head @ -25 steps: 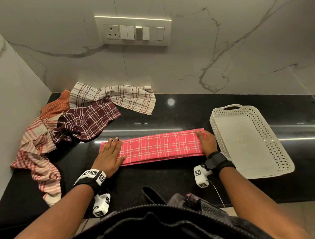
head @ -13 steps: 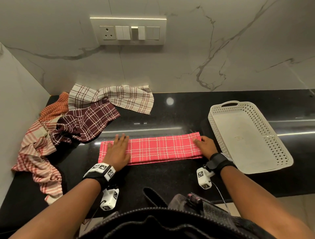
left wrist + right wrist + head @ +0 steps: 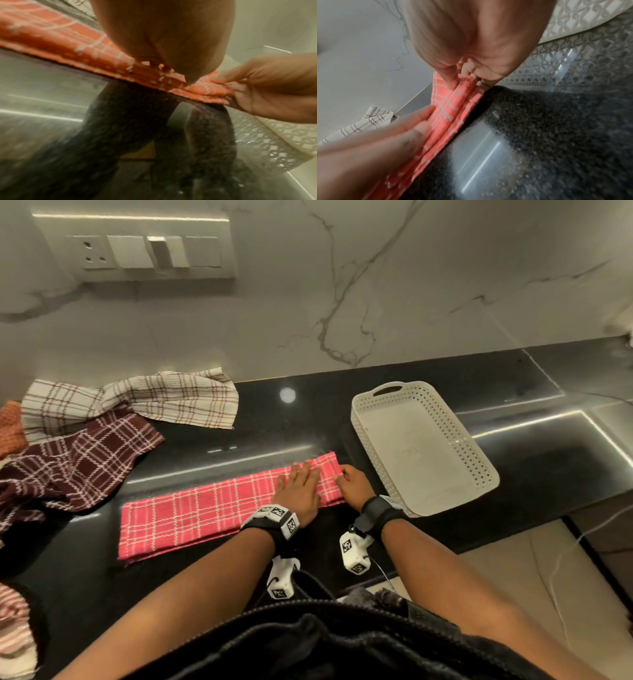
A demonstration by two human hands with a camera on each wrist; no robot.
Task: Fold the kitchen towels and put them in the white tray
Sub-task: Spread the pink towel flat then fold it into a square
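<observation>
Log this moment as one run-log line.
step: folding pink towel | left hand: flat on towel | right hand: pinches towel's right end | white tray: holds no towel

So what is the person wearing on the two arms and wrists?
Both forearms are bare, with no sleeves. The left hand has a black wrist strap carrying white blocks printed with black square markers. The right hand has a plain black wrist band. Under each wrist hangs a small white camera box with similar markers; a thin cable leaves the right one.
</observation>
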